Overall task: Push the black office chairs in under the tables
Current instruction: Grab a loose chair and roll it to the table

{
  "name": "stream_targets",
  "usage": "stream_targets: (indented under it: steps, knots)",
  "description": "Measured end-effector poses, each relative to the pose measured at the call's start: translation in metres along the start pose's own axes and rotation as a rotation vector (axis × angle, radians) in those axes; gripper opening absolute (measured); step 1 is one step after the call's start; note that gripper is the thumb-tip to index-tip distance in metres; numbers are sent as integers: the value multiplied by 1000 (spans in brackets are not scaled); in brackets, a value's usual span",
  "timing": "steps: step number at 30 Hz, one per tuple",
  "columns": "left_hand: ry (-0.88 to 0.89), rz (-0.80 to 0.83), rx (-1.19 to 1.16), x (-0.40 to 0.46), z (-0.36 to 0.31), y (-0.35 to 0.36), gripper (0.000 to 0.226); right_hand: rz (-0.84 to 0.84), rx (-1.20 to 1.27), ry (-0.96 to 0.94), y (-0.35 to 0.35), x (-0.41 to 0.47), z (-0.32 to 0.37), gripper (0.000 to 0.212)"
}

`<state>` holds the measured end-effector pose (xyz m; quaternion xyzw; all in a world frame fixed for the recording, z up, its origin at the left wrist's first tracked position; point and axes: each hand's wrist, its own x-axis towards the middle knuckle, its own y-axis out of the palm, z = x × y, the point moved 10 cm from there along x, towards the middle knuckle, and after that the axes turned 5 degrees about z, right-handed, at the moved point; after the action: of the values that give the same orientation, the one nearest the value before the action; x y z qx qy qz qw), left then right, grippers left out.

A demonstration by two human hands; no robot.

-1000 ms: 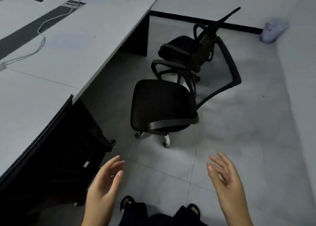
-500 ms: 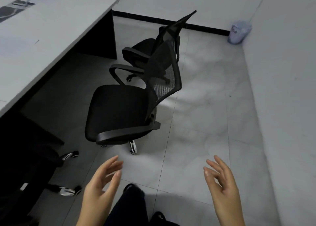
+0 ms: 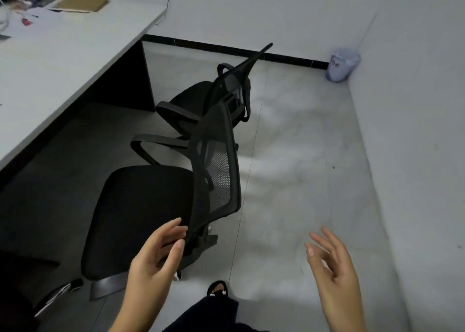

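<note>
A black office chair (image 3: 141, 213) with a mesh back stands on the tiled floor right in front of me, its seat turned toward the white table (image 3: 50, 62) at the left. A second black chair (image 3: 201, 108) stands behind it, nearer the table's dark end panel. My left hand (image 3: 153, 263) is open, with its fingertips at the lower edge of the near chair's back. Held low at the right over bare floor, my right hand (image 3: 332, 266) has its fingers spread and holds nothing.
A white wall (image 3: 415, 130) runs along the right side. A small bin with a plastic bag (image 3: 342, 65) stands in the far corner. Papers and cardboard (image 3: 83, 4) lie on the table's far end. Another chair's wheeled base (image 3: 60, 291) shows at bottom left.
I have stepped closer to the near chair, and the view has swung right. My left hand has reached forward to the chair's back. My right hand stays open.
</note>
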<state>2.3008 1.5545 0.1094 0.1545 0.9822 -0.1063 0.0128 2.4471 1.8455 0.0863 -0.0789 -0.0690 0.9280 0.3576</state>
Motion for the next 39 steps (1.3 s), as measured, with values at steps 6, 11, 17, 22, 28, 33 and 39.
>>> stream_targets:
  steps: [6, 11, 17, 22, 28, 33, 39]
  knots:
    - [-40, -96, 22, 61, -10, 15, 54, 155, -24, -21, 29, 98, 18, 43]
    - [-128, -336, 8, 80, 0, 22, 48, 432, -79, -54, 75, 189, 32, 42]
    - [-268, -750, -13, 83, 3, 82, 52, 906, -197, -113, 142, 297, 53, 42]
    - [-425, -663, 202, 103, 9, 131, 44, 1206, -647, -569, 195, 332, 70, 46]
    - [-637, -535, 682, 161, 44, 144, 50, 1482, -1178, -1178, 302, 332, 35, 60]
    - [-824, -496, 906, 173, 72, 142, 65, 1526, -1264, -1371, 346, 326, 18, 45]
    - [-833, -509, 951, 172, 72, 121, 64, 1573, -1313, -1486, 368, 317, 17, 43]
